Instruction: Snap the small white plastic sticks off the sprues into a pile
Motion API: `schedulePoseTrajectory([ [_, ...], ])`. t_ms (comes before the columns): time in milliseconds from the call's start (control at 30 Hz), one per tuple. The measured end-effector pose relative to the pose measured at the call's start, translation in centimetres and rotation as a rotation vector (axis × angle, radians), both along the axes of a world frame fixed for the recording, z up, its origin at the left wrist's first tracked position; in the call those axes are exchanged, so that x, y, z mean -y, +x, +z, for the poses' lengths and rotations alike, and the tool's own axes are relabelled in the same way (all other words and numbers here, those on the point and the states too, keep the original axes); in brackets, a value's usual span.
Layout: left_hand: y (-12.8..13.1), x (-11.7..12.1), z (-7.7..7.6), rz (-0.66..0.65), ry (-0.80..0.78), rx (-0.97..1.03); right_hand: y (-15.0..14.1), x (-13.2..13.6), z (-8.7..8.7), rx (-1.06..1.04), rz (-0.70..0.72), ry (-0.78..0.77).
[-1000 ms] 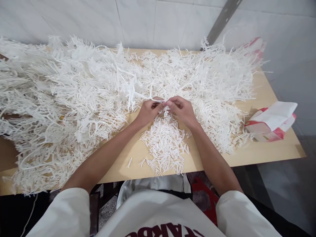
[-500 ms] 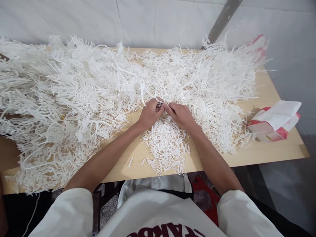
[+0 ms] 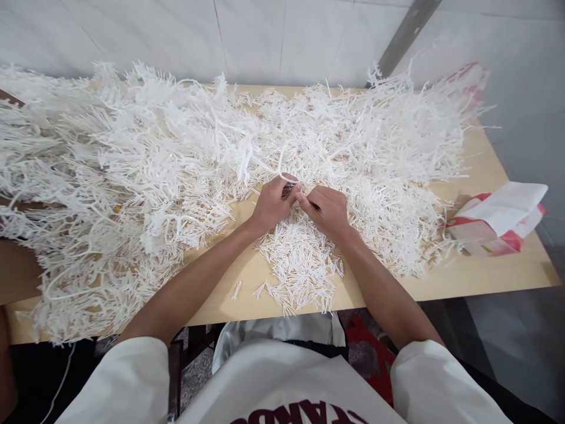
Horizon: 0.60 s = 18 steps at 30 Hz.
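My left hand (image 3: 274,203) is closed around a white branched plastic strand (image 3: 279,165), whose thin arms stick out above the fingers toward the far side. Close against it, my right hand (image 3: 327,211) is curled with thumb and forefinger pinched at the left thumb tip. Whatever lies in that pinch is hidden by the fingers. Below both hands is a heap of short thin white plastic pieces (image 3: 304,265) on the table. Tangled white branched plastic strands (image 3: 145,141) are piled high to the left, and a second pile of strands (image 3: 397,147) spreads to the right.
The pale wooden table (image 3: 485,272) has its front edge close to my body. A red and white tissue pack (image 3: 494,232) stands at the right end. A grey metal post (image 3: 408,36) rises against the tiled wall (image 3: 251,35).
The right hand has rolled slightly into a tighter fist, its thumb still by the left one. The strand's upper arms have shifted a little. The whole view has moved slightly.
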<state>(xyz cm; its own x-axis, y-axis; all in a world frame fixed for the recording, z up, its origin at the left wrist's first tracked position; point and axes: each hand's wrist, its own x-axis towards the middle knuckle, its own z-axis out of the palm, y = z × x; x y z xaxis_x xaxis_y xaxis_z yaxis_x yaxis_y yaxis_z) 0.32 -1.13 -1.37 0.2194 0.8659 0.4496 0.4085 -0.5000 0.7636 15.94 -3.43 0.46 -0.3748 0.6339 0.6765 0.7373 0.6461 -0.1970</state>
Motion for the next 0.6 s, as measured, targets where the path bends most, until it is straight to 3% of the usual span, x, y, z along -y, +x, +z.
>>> schedulePoseTrajectory([
  [133, 0.01, 0.0, 0.04, -0.009, -0.011, 0.003, 0.0, 0.05, -0.05, 0.005, 0.007, 0.034],
  [367, 0.04, 0.12, 0.21, -0.037, -0.089, 0.055, 0.07, 0.21, 0.02, 0.027, 0.003, -0.082],
  [600, 0.17, 0.11, 0.5, -0.061, -0.164, 0.102, 0.26, 0.48, 0.36, 0.097, 0.045, 0.036],
])
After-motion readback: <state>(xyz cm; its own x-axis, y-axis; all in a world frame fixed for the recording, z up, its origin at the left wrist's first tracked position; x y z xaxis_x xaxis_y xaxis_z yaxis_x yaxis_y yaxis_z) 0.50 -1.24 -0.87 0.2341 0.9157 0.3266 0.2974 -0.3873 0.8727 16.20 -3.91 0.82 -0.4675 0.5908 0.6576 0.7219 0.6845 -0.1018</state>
